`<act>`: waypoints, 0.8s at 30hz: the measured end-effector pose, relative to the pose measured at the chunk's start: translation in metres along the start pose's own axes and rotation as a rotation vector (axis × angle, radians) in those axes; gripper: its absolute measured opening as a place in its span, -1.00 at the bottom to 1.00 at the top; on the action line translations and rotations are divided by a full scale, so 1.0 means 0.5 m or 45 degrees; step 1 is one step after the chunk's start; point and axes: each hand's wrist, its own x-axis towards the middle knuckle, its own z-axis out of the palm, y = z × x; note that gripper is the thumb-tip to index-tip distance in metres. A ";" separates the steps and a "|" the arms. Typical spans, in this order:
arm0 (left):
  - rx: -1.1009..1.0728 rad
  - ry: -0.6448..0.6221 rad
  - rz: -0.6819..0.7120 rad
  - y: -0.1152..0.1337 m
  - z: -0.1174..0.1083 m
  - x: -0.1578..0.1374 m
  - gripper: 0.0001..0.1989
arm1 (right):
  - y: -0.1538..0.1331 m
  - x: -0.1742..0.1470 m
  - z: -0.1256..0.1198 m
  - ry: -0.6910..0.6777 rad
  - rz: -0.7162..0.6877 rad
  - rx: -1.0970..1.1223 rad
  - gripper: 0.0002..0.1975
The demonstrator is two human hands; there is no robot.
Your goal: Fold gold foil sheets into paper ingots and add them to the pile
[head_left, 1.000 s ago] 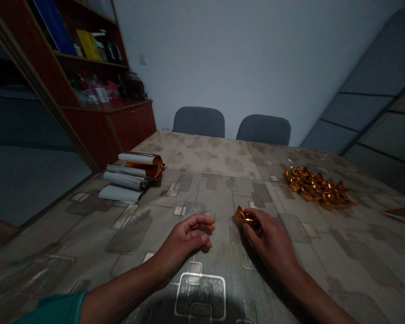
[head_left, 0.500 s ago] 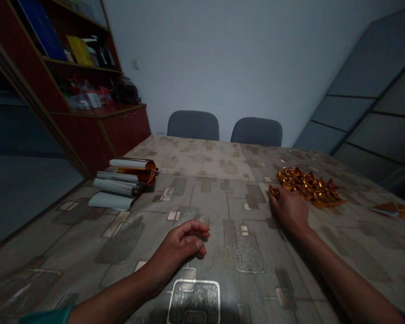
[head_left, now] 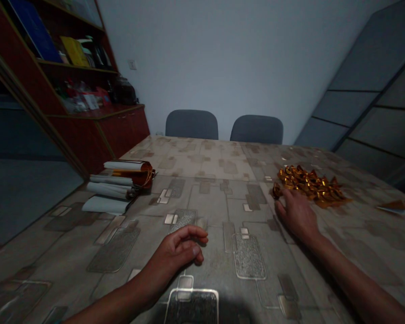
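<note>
My left hand (head_left: 180, 249) rests on the patterned tablecloth (head_left: 216, 202), fingers loosely curled, thumb and index apart, holding nothing. Farther right, my right hand (head_left: 299, 213) is just beside a small folded gold-foil paper piece (head_left: 276, 190), at the near-left corner of the group. Its thumb and index are apart, and the piece sits past the fingertips; whether they still touch it I cannot tell. Several similar folded gold-foil paper pieces (head_left: 312, 183) stand packed together behind and right of that hand.
At the left lies a stack of folded paper sheets (head_left: 111, 189), white outside and gold inside. More gold paper (head_left: 400, 208) lies at the right edge. Two grey chairs (head_left: 191, 124) stand behind the table, and a red-brown cabinet (head_left: 121, 130) at the back left.
My right hand has drawn back a little to the right from the small gold piece, which now stands by itself on the table. My left hand stays nearly still. The view has shifted slightly.
</note>
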 end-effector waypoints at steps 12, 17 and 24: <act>-0.026 0.023 0.023 0.002 0.002 0.004 -0.75 | 0.012 0.029 0.007 0.068 -0.109 0.158 -0.63; -0.029 0.011 0.012 0.004 0.004 0.004 -0.73 | 0.042 0.137 0.027 -0.101 -0.201 0.104 -0.70; -0.050 -0.035 0.010 -0.001 -0.001 0.002 -0.70 | 0.055 0.225 0.053 -0.353 -0.270 -0.032 -0.67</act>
